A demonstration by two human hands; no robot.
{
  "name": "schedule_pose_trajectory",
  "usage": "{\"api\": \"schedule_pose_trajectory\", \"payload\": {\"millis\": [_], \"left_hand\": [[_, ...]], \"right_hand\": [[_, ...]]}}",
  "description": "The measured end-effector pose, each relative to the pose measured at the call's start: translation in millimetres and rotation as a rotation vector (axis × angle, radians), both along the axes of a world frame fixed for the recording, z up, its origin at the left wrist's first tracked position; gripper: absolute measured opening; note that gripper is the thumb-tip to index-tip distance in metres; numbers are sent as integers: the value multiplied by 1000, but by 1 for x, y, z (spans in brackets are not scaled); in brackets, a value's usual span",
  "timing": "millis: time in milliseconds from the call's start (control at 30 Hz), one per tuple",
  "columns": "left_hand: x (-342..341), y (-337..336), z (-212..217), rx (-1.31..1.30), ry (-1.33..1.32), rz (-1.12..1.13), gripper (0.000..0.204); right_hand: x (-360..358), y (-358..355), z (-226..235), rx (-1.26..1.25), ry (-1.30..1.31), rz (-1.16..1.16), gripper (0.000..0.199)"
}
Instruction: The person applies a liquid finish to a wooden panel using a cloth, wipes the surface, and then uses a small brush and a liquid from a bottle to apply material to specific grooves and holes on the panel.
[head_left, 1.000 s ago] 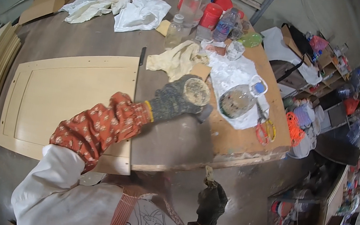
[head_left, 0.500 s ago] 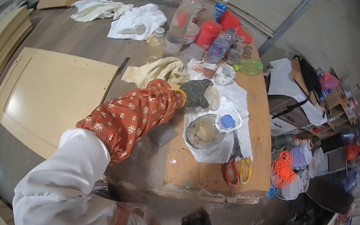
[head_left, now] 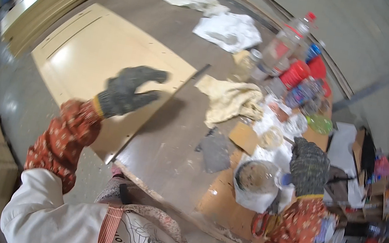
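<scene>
Left hand (head_left: pixel 129 92): gloved, released, with fingers and thumb parted.
Panel (head_left: pixel 80 60): cream, lying on the table (head_left: pixel 159 141), beneath the left hand in this view (touching or hovering, I cannot tell).
Right hand (head_left: pixel 309 169): gloved, back upward, just beside the jug's blue cap; whether it grasps anything I cannot tell.
Jug (head_left: pixel 256 178): on white paper (head_left: pixel 248 200), left of the right hand, well apart from the left.
Edges: the table's near edge slants down rightward; scissors (head_left: pixel 259 224) lie near it, beside the right sleeve (head_left: pixel 287 242).
Room: brown tabletop stretches between panel and grey pad (head_left: pixel 215 152); sponge (head_left: pixel 244 138) and jug sit closer to the right hand.
</scene>
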State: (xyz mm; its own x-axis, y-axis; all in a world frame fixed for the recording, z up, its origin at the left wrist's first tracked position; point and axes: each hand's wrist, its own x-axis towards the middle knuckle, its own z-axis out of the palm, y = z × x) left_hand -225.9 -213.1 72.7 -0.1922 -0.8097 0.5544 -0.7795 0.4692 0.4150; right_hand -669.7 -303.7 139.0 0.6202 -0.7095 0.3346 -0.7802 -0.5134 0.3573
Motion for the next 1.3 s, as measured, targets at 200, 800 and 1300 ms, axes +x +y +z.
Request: {"api": "schedule_pose_trajectory", "payload": {"millis": [200, 800, 1300], "left_hand": [[107, 231, -101, -48, 940, 902, 25], [101, 205, -106, 651, 1232, 742, 73], [247, 235, -91, 884, 460, 633, 70]], "right_hand": [[42, -50, 37, 318, 253, -133, 43], [405, -73, -120, 526, -118, -25, 62], [319, 142, -120, 636, -51, -76, 68]]}}
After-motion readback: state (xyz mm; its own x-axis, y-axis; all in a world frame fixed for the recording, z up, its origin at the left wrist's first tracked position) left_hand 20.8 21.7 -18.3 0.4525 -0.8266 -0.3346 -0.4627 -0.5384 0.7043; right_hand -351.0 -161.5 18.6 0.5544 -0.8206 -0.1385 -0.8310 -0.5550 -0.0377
